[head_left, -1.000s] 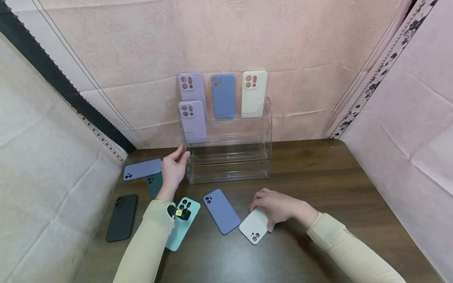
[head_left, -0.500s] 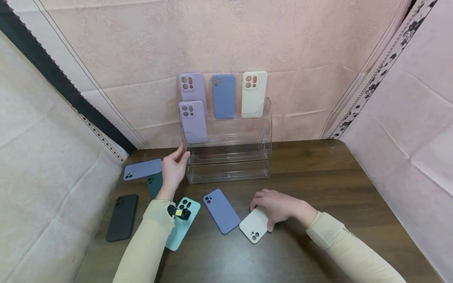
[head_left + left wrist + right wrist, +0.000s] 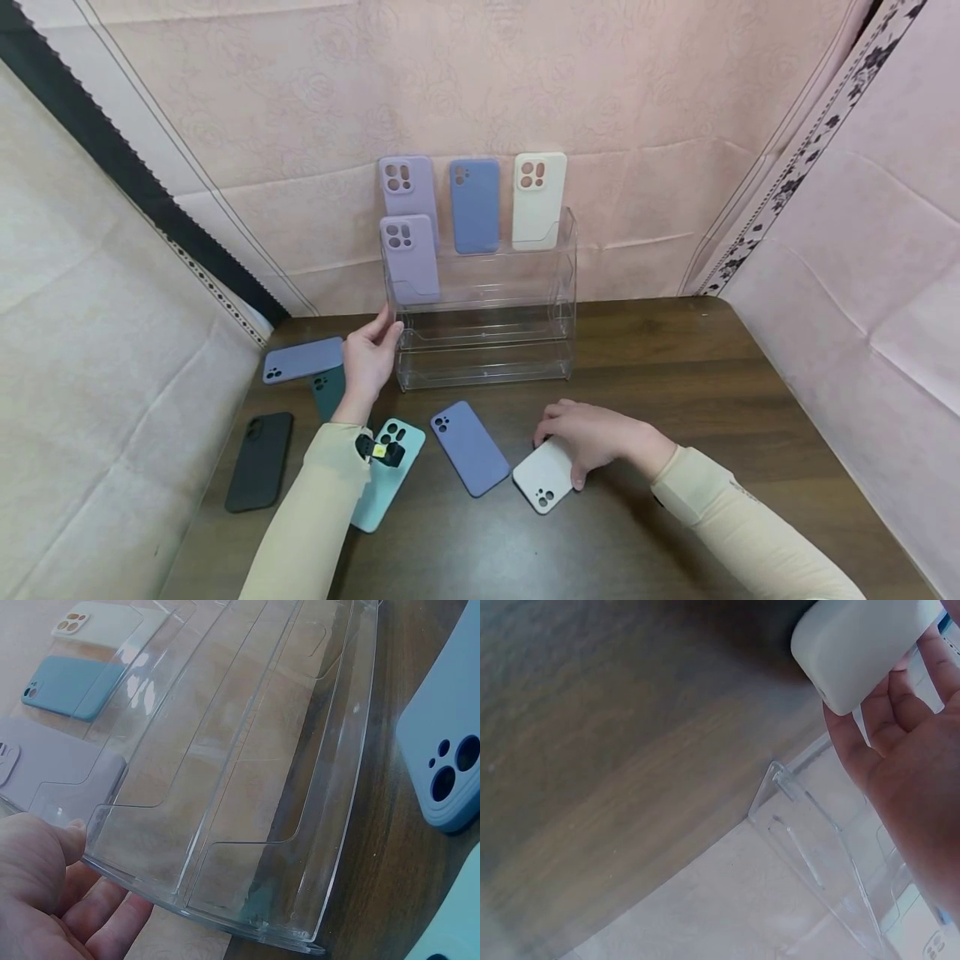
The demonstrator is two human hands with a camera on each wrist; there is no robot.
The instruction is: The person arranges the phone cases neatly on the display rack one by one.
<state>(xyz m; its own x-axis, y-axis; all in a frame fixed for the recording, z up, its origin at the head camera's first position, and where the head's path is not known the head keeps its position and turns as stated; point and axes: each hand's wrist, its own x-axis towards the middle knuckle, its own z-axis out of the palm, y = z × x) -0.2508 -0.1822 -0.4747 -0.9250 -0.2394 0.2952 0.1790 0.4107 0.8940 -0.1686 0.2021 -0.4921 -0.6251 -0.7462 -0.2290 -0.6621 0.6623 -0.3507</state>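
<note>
My left hand (image 3: 370,360) grips the left side edge of a clear tiered stand (image 3: 483,382), its thumb on the near side in the left wrist view. At the front right, my right hand (image 3: 595,435) holds a white phone case (image 3: 542,477) by its edges, camera holes toward me. In the right wrist view the fingers curl along the rim of that white case (image 3: 859,649). Two lilac cases, the front one (image 3: 411,262) overlapping the rear one (image 3: 407,183), stand at the stand's left. A blue case (image 3: 475,208) and a cream case (image 3: 538,200) stand on its top tier.
A periwinkle case (image 3: 469,448) lies beside the white one. Under my left forearm is a mint case (image 3: 386,479). Further left lie a blue-grey case (image 3: 300,360), a dark green case (image 3: 327,392) and a black case (image 3: 258,462). Patterned cloth (image 3: 637,100) hangs behind the table (image 3: 652,350).
My right hand has shifted slightly to the right with the white case, leaving a small gap from the periwinkle case. The left hand stays on the stand.
</note>
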